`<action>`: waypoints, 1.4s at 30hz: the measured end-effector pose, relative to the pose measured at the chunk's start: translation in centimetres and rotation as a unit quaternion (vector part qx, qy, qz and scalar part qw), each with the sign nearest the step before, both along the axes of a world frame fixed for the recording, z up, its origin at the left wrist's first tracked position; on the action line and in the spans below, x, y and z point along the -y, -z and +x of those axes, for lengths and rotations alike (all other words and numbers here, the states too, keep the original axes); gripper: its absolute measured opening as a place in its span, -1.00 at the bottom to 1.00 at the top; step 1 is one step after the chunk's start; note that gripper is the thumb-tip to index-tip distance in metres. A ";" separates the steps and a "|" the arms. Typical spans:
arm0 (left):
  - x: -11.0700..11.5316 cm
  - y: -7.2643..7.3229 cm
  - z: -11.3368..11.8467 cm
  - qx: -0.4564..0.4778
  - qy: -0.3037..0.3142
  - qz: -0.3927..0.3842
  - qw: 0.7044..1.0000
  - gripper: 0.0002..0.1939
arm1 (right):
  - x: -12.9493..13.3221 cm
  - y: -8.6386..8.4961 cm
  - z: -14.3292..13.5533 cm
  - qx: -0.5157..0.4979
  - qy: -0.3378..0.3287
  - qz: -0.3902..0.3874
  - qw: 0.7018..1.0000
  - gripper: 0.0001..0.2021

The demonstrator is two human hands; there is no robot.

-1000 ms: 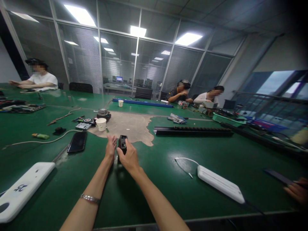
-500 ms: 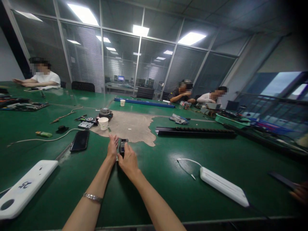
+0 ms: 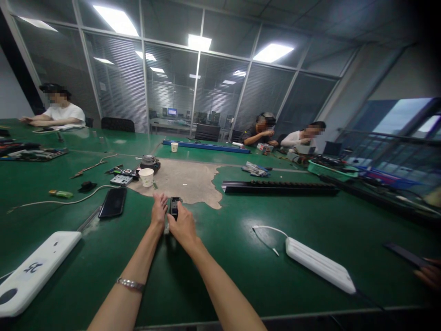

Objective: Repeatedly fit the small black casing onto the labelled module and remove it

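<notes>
My right hand grips a small black box-shaped part with openings in its top, fingers on its right side and thumb toward me. Just left of it, my left hand is held edge-down with its fingers stretched forward and nothing seen in them. A narrow gap separates that hand from the black part. Beyond both hands, a paper cup stands by a bare brown patch of the tabletop. A dark phone lies to the left of my left hand.
On the green table lie a white numbered case, a white bar with a cable and a long black rail. Another person's hand is at the right edge. A green basket stands far right. Several people sit farther off.
The black part in my right hand has tipped slightly, so more of its top openings show. Both hands stay in nearly the same place. The view has shifted a little.
</notes>
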State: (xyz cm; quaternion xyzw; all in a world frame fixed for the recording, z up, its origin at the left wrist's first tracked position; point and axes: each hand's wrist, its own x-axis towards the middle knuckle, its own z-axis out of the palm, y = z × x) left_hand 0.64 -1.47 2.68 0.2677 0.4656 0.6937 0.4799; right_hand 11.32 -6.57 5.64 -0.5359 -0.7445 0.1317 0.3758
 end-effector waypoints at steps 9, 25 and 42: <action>0.5 -0.2 0.4 -0.009 0.003 0.007 1.000 -0.23 | -1.4 -2.0 6.6 -0.025 0.049 0.073 0.996 -0.50; 0.4 -0.1 0.5 -0.007 -0.005 0.009 1.000 -0.22 | -0.6 3.0 10.4 -0.019 0.096 0.058 0.994 -0.38; 0.6 -0.3 0.4 -0.005 -0.010 0.007 1.000 -0.24 | -0.5 -0.1 7.5 -0.061 0.014 0.079 0.995 -0.58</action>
